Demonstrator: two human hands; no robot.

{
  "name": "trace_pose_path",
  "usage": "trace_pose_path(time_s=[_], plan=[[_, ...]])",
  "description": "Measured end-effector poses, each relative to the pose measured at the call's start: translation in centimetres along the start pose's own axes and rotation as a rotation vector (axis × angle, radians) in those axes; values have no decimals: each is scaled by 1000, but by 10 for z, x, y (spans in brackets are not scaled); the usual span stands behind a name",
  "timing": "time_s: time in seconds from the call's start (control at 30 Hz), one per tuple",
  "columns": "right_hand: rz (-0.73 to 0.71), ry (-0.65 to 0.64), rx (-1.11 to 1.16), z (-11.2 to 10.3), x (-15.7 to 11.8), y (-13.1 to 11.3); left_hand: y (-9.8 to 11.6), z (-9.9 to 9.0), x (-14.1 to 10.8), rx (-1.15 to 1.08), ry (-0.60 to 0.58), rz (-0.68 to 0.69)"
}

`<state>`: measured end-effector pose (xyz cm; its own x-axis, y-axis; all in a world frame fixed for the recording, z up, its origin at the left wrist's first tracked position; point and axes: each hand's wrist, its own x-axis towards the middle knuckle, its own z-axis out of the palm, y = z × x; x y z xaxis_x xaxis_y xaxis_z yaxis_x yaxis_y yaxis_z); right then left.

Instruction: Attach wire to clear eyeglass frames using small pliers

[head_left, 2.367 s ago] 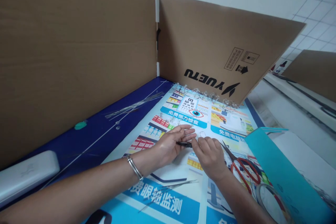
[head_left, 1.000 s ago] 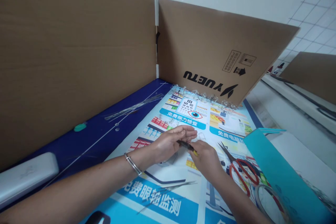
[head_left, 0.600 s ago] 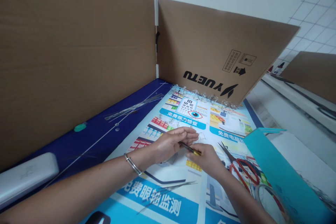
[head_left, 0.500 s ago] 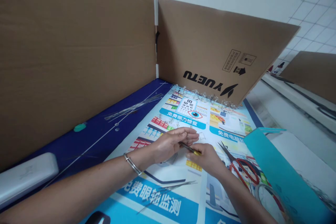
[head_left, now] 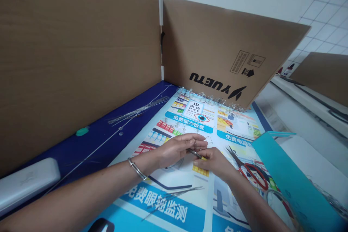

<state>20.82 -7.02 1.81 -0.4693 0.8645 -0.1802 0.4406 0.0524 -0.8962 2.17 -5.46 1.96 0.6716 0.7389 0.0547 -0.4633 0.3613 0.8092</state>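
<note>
My left hand [head_left: 181, 148], with a silver bracelet on its wrist, is closed, thumb against fingers. Just past its fingertips a thin bent wire [head_left: 209, 140] shows; the part inside the fingers is hidden. Small pliers [head_left: 199, 155] with a yellow handle are gripped in my right hand [head_left: 217, 161]. Their dark jaws reach in under the left fingers, where what they touch cannot be seen. Below the hands, a loose bunch of thin wires [head_left: 176, 193] lies on the printed sheet. Red-handled scissors [head_left: 248, 170] rest right of my right hand, blades pointing away.
Cardboard walls [head_left: 206, 50] stand at the left and back, small clear wire pieces [head_left: 214, 98] along the back one's foot. More straight wires [head_left: 138, 110] lie on the blue strip. A white case [head_left: 29, 185] is at left, a teal box [head_left: 290, 177] and wire coil [head_left: 280, 203] at right.
Both hands stay almost in place. The pliers and right hand have shifted very slightly, and the left fingers have closed in a little around the jaws.
</note>
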Motion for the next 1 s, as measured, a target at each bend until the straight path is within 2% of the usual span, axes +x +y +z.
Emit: trace_pose_path(time_s=[0.17, 0.3, 0.4, 0.47, 0.53, 0.6, 0.7, 0.9, 1.0], plan=[[37, -64, 82, -2, 0, 2, 0, 0, 0, 37, -28, -16], [84, -89, 65, 0, 0, 4, -4, -4, 1, 33, 6, -5], [18, 17, -117, 6, 0, 2, -3, -7, 4, 11, 81, 37], [-72, 151, -271, 12, 1, 2, 0, -9, 6, 0, 138, 85], [-127, 302, -326, 17, 3, 4, 3, -11, 8, -17, 188, 139], [-128, 426, -239, 20, 5, 7, 5, -13, 9, -46, 220, 174], [-107, 502, -8, 20, 8, 11, 3, -12, 9, -74, 218, 157], [-124, 446, 251, 25, 9, 9, -10, 4, 9, -52, 135, 79], [-108, 403, 323, 29, 9, 10, -12, 11, 9, -63, 143, 25]])
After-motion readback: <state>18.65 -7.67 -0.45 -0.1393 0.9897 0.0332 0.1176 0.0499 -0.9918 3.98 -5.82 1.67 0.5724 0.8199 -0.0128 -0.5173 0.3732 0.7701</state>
